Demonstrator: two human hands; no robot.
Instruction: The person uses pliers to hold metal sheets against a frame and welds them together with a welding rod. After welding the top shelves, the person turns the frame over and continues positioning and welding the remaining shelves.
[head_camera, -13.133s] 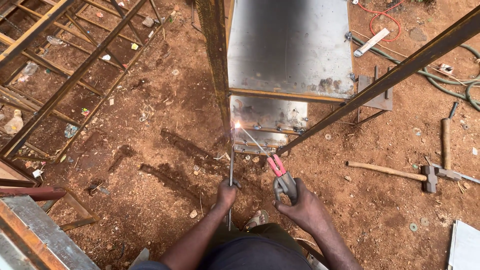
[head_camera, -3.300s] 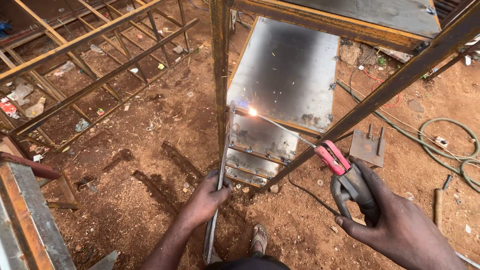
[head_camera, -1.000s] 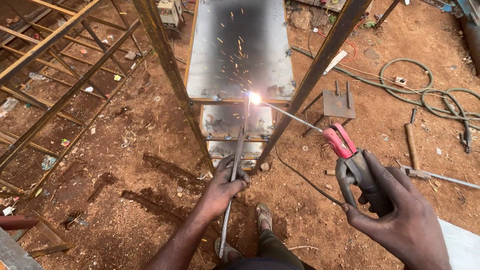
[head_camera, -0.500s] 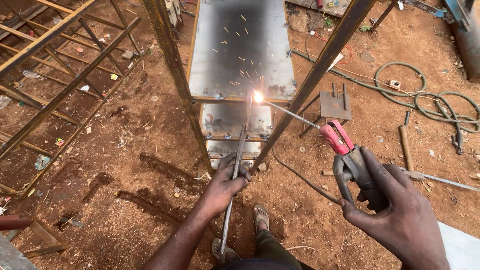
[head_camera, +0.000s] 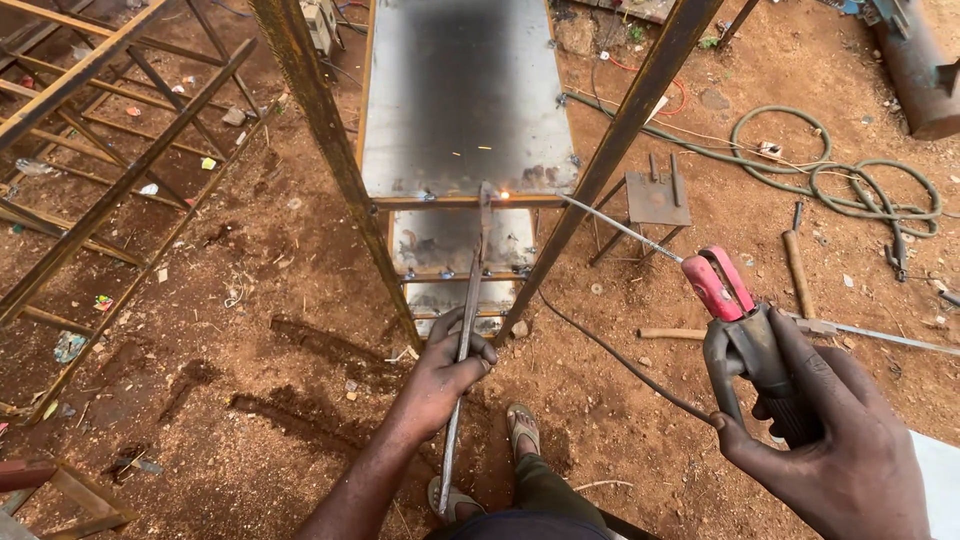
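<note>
A: Hands first. L hand (head_camera: 447, 372) clenched round a thin steel strip (head_camera: 470, 300), propped upright vs the frame's crossbar (head_camera: 470, 201), prob. to keep it lined up at the joint.

B: R hand?

A: R hand (head_camera: 835, 440) gripped on the electrode holder (head_camera: 745, 335), red jaws clamping the rod (head_camera: 620, 228). Rod tip sits at the glowing spot (head_camera: 503, 194) where strip meets crossbar, under the sheet-metal panel (head_camera: 465, 95). Held at arm's length, w/ distance from sparks.

B: Ground?

A: Red dirt; hose coils (head_camera: 840, 180) far right.

Bare forearms, no gloves; sandal (head_camera: 522, 428) on foot.
</note>
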